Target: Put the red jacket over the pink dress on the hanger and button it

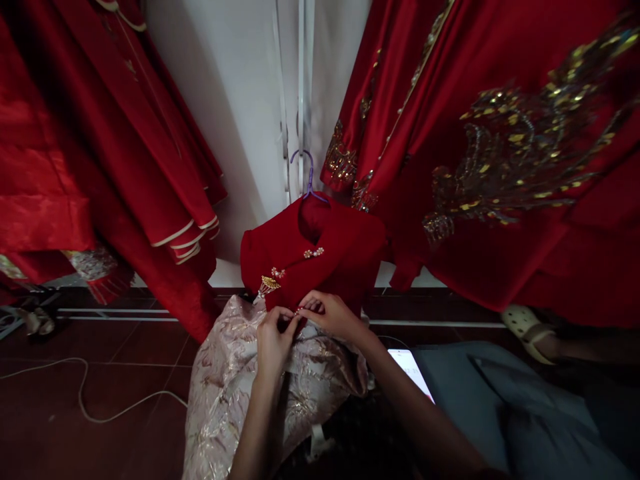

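A red garment (325, 233) hangs in front of me on a purple hanger (310, 177), its lower part reaching my lap. Small pearly ornaments (314, 253) and a gold fan-shaped piece with dangling strands (271, 283) sit on its front. My left hand (275, 333) and my right hand (330, 315) meet at the garment's lower front, fingertips almost touching. Both are closed in a pinch around a tiny beaded ornament (299, 311), which the fingers partly hide. Below them, a pale pink and gold brocade cloth (225, 387) covers my lap.
Red garments (145, 147) hang on the left, and red ones with gold sequins (510, 153) on the right. A lit phone (410, 370) lies beside my right forearm on a grey surface (460, 393). Another person's foot in a pale clog (527, 327) is at right. A white cable (85, 393) crosses the floor.
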Available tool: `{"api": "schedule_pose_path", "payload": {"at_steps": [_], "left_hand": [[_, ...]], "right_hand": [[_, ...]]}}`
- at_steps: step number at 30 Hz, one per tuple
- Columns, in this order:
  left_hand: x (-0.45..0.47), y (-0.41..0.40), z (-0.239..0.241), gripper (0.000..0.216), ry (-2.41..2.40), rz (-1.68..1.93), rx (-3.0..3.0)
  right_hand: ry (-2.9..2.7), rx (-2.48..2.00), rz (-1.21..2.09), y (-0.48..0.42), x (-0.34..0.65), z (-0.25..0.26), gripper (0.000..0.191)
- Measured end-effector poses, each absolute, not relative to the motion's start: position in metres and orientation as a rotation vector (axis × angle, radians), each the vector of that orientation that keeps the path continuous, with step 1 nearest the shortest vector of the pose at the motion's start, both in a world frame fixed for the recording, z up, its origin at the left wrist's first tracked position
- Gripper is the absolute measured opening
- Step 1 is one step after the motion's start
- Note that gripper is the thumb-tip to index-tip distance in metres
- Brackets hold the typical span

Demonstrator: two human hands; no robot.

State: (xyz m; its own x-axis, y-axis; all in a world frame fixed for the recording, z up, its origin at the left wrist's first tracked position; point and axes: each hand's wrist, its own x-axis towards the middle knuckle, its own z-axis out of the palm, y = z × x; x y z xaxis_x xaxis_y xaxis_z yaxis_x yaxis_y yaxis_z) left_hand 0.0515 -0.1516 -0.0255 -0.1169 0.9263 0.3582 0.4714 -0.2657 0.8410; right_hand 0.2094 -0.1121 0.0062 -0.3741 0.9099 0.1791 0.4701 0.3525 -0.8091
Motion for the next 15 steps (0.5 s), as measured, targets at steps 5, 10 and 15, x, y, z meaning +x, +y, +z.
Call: {"api": "schedule_pose_path", "payload": {"at_steps": [5, 10, 15], "left_hand": [[0.051, -0.137, -0.031, 0.029, 1.293, 1.473, 1.348], [0.042, -0.100, -0.027, 0.036, 1.116, 1.494, 0.819], [0.044, -0.082, -0.017, 0.030, 0.943, 1.454, 0.587]], "right_hand": [[-1.964, -1.184, 0.970, -0.109, 0.221, 0.013, 0.019], [-2.034, -1.115, 1.079, -0.111, 0.239, 0.026, 0.017], [-2.099, -1.022, 1.224, -0.112, 0.245, 0.030, 0.022]]}}
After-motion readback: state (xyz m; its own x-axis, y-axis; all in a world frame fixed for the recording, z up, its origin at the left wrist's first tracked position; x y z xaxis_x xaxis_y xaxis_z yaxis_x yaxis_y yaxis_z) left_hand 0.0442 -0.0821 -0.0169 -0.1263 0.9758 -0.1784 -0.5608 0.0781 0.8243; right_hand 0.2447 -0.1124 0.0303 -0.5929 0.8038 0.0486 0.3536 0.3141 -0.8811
